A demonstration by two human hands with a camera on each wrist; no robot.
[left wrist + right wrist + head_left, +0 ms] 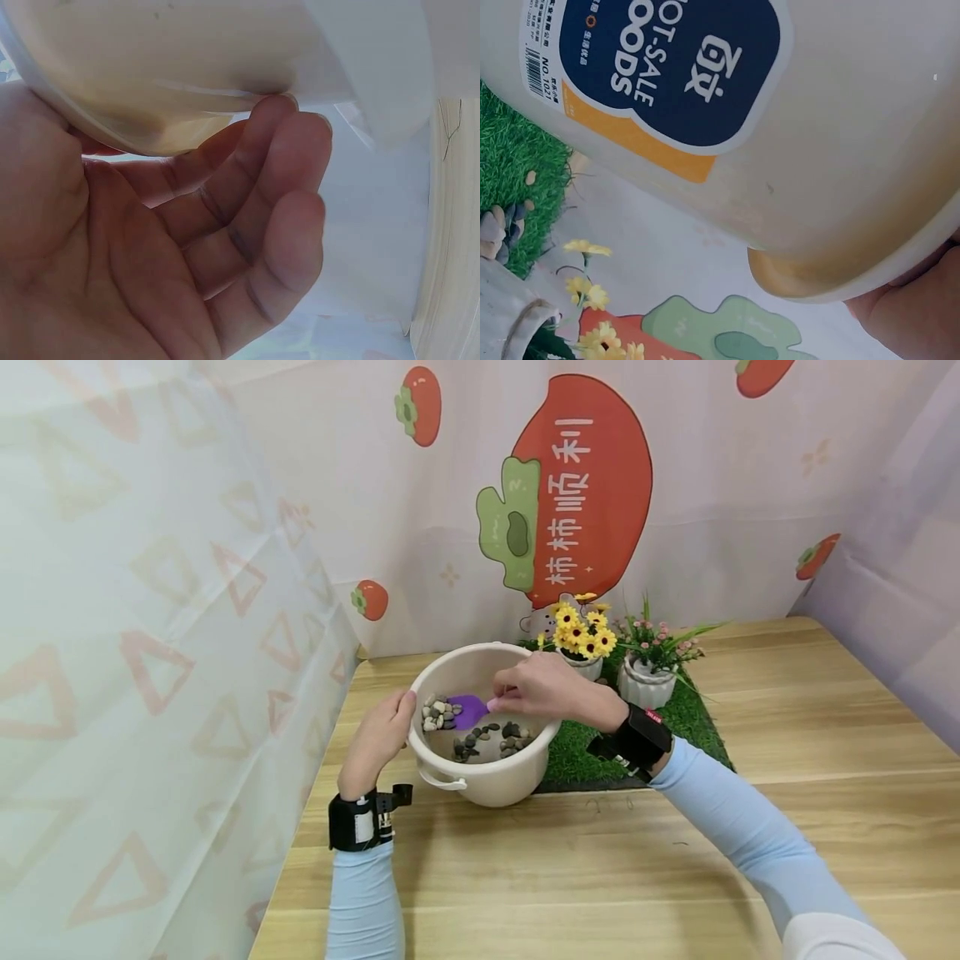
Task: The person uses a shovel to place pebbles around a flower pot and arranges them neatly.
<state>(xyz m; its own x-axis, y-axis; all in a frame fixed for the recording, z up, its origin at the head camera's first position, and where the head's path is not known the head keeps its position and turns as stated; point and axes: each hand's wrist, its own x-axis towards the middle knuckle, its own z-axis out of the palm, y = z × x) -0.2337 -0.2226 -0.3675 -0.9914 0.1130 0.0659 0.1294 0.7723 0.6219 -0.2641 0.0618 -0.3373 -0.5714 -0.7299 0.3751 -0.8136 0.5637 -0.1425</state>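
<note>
the fingers (508, 683) of the right hand (555, 689) pinch the pink handle of a purple shovel (468, 712), whose blade is inside the cream bucket (513, 783); how each fingertip lies is hidden under the knuckles. the left hand (377, 737) grips the bucket's left rim, thumb at the top; the left wrist view shows its other fingers bent below the rim, one tip against the outer wall, the thumb mostly out of sight.

pale pebbles (437, 713) sit at the left inside the bucket, against the shovel's blade, which may cover some of them. dark pebbles (471, 742) lie nearer the front and right of the bucket's floor, the closest partly cut off by the near rim.

right of the bucket is a green turf mat (693, 739), its left part blocked by the bucket. on it, behind and right of the bucket, a pot of yellow flowers (573, 631) is half covered by the right hand; a pot of pink flowers (649, 683) stands farther right. the right wrist view crops a printed label (675, 75) on the bucket's outer wall, its small text hard to read. the counter (600, 877) stretches in front of the bucket.
</note>
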